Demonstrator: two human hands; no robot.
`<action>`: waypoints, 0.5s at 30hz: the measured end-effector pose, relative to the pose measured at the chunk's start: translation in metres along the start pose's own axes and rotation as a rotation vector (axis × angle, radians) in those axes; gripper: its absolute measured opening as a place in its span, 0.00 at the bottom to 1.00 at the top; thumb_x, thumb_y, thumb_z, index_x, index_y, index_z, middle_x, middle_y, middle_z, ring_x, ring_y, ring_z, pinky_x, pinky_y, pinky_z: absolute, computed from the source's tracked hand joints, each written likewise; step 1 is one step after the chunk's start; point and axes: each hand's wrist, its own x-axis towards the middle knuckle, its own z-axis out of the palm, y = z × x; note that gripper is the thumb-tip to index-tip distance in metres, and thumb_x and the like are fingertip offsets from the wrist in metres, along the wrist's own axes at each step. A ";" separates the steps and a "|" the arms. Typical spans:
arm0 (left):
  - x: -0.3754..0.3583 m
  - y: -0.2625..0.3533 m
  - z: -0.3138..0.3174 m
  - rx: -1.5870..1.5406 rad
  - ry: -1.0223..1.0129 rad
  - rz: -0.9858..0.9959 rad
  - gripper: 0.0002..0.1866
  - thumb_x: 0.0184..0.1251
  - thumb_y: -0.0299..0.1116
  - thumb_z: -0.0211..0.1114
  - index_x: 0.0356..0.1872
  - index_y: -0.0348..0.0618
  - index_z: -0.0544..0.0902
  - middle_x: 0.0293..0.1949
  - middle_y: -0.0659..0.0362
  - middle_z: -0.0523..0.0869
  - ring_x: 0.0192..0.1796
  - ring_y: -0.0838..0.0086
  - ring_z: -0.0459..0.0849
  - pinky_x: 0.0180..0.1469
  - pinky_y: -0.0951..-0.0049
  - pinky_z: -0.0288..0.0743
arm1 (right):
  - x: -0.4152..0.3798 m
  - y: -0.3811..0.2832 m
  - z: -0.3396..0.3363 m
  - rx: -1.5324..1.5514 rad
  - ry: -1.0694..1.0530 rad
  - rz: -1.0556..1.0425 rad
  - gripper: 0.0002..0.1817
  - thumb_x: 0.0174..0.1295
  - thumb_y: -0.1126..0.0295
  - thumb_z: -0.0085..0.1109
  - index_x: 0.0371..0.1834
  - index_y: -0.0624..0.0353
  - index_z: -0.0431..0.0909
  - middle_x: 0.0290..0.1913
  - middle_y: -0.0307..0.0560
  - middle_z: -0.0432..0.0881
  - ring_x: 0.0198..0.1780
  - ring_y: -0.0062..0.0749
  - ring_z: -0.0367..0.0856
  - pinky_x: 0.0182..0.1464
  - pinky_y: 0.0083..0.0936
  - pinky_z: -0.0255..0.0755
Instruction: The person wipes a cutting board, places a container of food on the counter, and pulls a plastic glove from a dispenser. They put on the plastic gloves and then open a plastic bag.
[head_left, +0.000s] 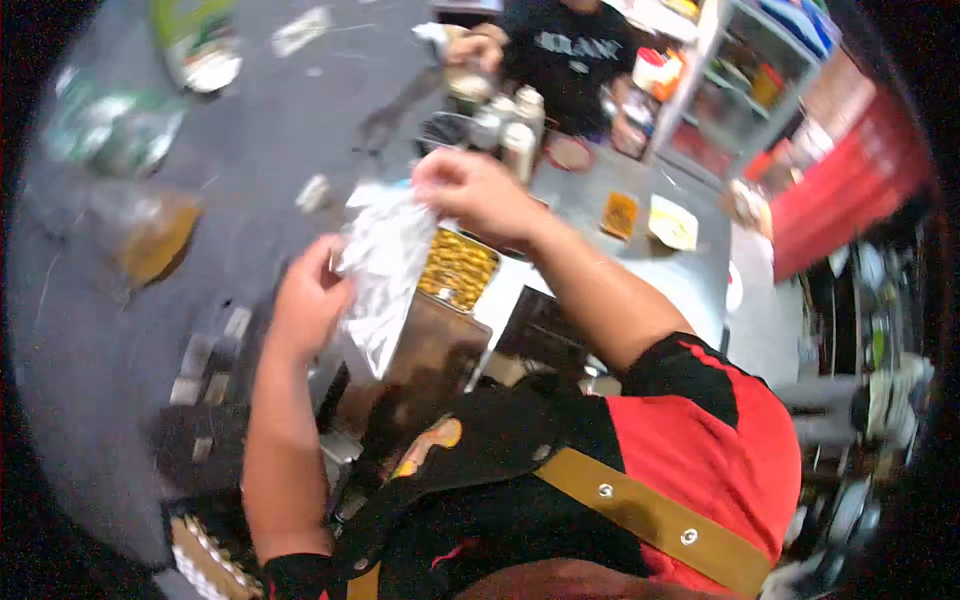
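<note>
A clear plastic bag [385, 270] hangs between my two hands above the counter. My left hand [310, 300] grips the bag's lower left side. My right hand [475, 190] pinches its top edge, higher up and further off. Just behind the bag sits a metal tray of yellow food [458, 268]. The picture is blurred and tilted, so I cannot tell what is inside the bag.
A steel counter [600, 190] carries bottles [518, 130], a small orange dish [620, 213] and a white plate [673, 222]. Another person in a black shirt [575, 55] stands at the far end. Shelves [760, 80] rise at the right; dark floor with litter lies left.
</note>
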 end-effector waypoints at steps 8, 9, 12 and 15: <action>0.006 -0.128 0.165 0.364 -0.086 -0.187 0.09 0.68 0.33 0.72 0.42 0.39 0.86 0.36 0.58 0.89 0.41 0.74 0.87 0.48 0.70 0.79 | -0.114 0.173 -0.103 0.136 0.096 0.604 0.09 0.71 0.63 0.62 0.42 0.57 0.79 0.31 0.38 0.81 0.26 0.25 0.82 0.27 0.27 0.76; 0.010 -0.147 0.176 0.267 -0.138 -0.173 0.08 0.69 0.32 0.71 0.42 0.38 0.86 0.36 0.59 0.89 0.41 0.75 0.86 0.48 0.71 0.79 | -0.121 0.189 -0.134 -0.031 0.125 0.621 0.09 0.71 0.63 0.62 0.41 0.56 0.79 0.30 0.39 0.81 0.26 0.24 0.81 0.26 0.27 0.75; 0.012 -0.163 0.200 0.283 -0.197 -0.177 0.08 0.70 0.30 0.70 0.42 0.37 0.84 0.35 0.60 0.88 0.40 0.77 0.84 0.47 0.74 0.77 | -0.130 0.231 -0.222 -0.199 0.293 0.815 0.07 0.69 0.63 0.62 0.39 0.54 0.81 0.26 0.39 0.79 0.21 0.24 0.73 0.24 0.28 0.69; 0.013 -0.165 0.221 0.332 -0.167 -0.448 0.09 0.69 0.32 0.71 0.43 0.38 0.85 0.35 0.59 0.87 0.38 0.77 0.82 0.44 0.72 0.77 | -0.133 0.297 -0.292 0.309 0.639 0.841 0.06 0.70 0.65 0.60 0.36 0.52 0.77 0.24 0.37 0.73 0.21 0.25 0.71 0.22 0.26 0.68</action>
